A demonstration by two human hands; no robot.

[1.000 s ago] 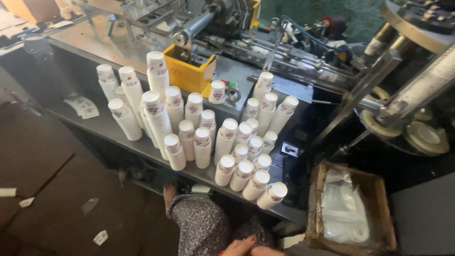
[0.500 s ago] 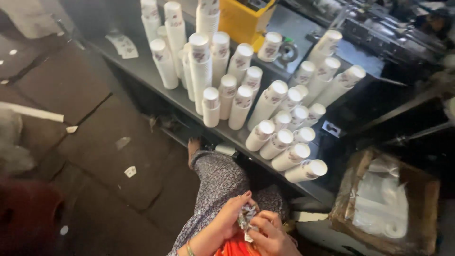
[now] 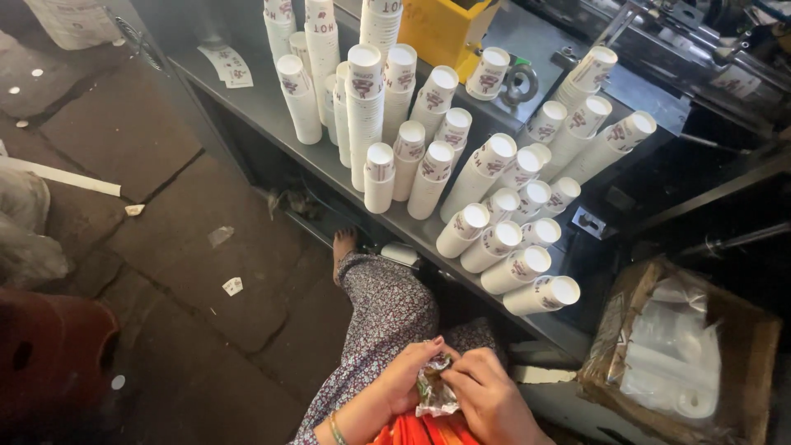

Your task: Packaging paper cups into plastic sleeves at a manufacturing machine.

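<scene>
Both hands met over my lap: left hand (image 3: 409,375) and right hand (image 3: 486,400) pinched a small crinkled foil packet (image 3: 434,394) between the fingertips, well below the metal counter (image 3: 272,111). Stacks of white paper cups (image 3: 461,177) covered that counter up to its front edge. I judged I was mid-way through tearing the packet open; next called for a firm pull apart.

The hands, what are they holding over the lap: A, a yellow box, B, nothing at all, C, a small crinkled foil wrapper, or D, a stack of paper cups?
C: the left hand and right hand both pinch a small shiny crinkled wrapper between them, while the cups stand apart on the metal shelf.
</scene>
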